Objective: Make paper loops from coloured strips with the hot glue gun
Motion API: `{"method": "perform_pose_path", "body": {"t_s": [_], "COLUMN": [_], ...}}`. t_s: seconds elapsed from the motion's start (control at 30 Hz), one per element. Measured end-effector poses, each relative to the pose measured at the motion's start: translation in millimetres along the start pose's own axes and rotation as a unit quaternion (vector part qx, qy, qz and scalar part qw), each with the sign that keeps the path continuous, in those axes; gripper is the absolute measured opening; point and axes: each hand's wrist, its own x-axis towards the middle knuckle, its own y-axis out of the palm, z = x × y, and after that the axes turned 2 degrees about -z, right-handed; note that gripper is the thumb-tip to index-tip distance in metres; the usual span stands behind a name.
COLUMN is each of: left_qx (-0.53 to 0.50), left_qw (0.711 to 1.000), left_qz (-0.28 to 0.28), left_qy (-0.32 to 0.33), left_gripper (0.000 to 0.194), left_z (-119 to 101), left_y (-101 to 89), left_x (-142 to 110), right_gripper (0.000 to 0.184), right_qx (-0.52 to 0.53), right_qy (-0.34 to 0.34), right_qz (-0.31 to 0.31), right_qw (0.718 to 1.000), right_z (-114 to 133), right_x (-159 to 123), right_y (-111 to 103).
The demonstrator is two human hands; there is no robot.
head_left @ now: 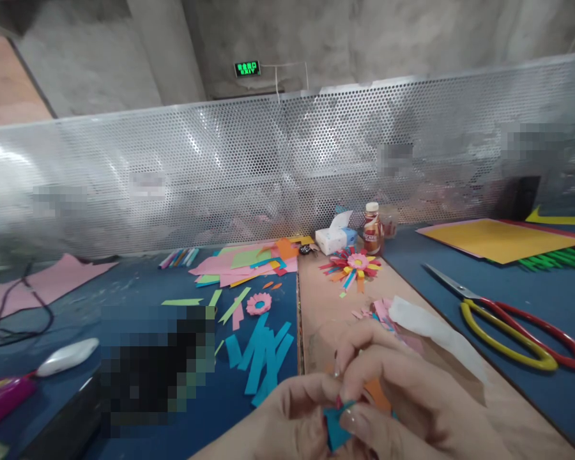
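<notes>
My left hand (287,415) and my right hand (407,396) meet low in the view, fingertips pressed together around a small blue paper piece (336,429). A bit of red shows at its top edge, and much of it is hidden by the fingers. Orange paper (379,394) peeks out behind my right hand; whether it is joined to the blue piece I cannot tell. Beyond my left hand lie several cut blue paper strips (268,358) and a pink paper ring (259,304). A many-coloured paper flower (357,262) rests farther back on the wooden strip.
Scissors (503,319) with yellow and red handles lie open at right. White tissue (426,326) and pink scraps sit by my right hand. Behind stand a tissue pack (334,241), a bottle (372,230) and a perforated metal screen (249,172). Coloured sheets (501,237) lie far right.
</notes>
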Motion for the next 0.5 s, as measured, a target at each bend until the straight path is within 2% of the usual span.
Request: {"method": "perform_pose_path", "body": {"t_s": [0.2, 0.4, 0.5], "left_qx": [0.01, 0.072, 0.081], "left_qw": [1.0, 0.997, 0.996], "left_qz": [-0.005, -0.019, -0.023], "left_qy": [-0.009, -0.012, -0.007], "left_gripper": [0.024, 0.025, 0.029], "left_z": [-2.1, -2.3, -1.5], "left_y": [2.6, 1.1, 0.5], "left_x": [-1.0, -10.1, -12.5], "right_gripper": [0.014, 0.016, 0.012], "right_qx": [-0.095, -0.174, -0.19], "right_qy": [-0.043, -0.091, -0.093], "right_qz": [-0.028, 0.011, 0.002], "right_qw": [0.994, 0.981, 0.977], "right_z": [5.5, 10.9, 10.8], "right_x": [1.2, 4.6, 6.5], "right_y": [-0.8, -3.7, -3.5]}}
